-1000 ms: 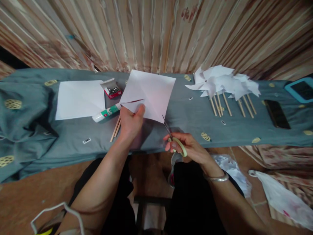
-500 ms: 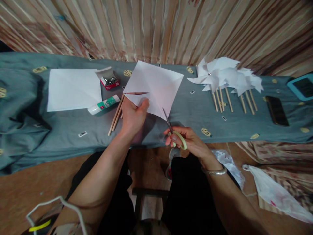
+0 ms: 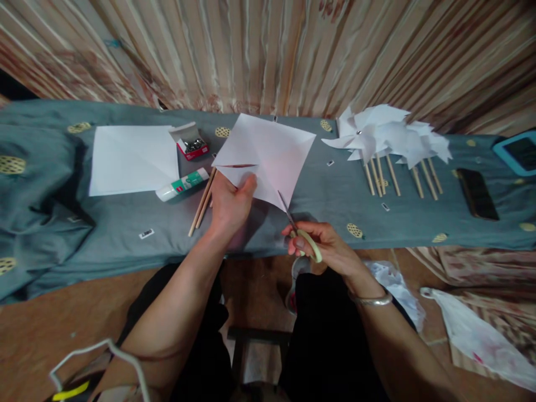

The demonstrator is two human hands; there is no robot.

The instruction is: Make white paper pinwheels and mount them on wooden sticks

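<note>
A square sheet of white paper [image 3: 272, 148] is pinched at its near left edge by my left hand [image 3: 232, 204], thumb on top. One slit runs into the sheet from its left corner, just above that thumb. My right hand [image 3: 320, 243] grips scissors [image 3: 309, 241] with pale yellow-green handles. Their blades lie at the sheet's near corner, pointing up and inward along it. Under and beside my left hand lie several thin wooden sticks [image 3: 201, 206], partly hidden by the hand and paper.
Left of the sheet lie a glue stick [image 3: 182, 185], an open red box of metal pins [image 3: 192, 144] and more white paper [image 3: 134, 159]. To the right are several paper pinwheels [image 3: 383, 134] on sticks, a dark phone [image 3: 477, 193] and a blue-framed device [image 3: 517, 152]. A patterned curtain [image 3: 251, 56] hangs behind.
The whole view has shifted slightly, so everything sits a little lower. Both hands keep their holds, and the scissors stay at the paper's near corner. The slit looks narrower.
</note>
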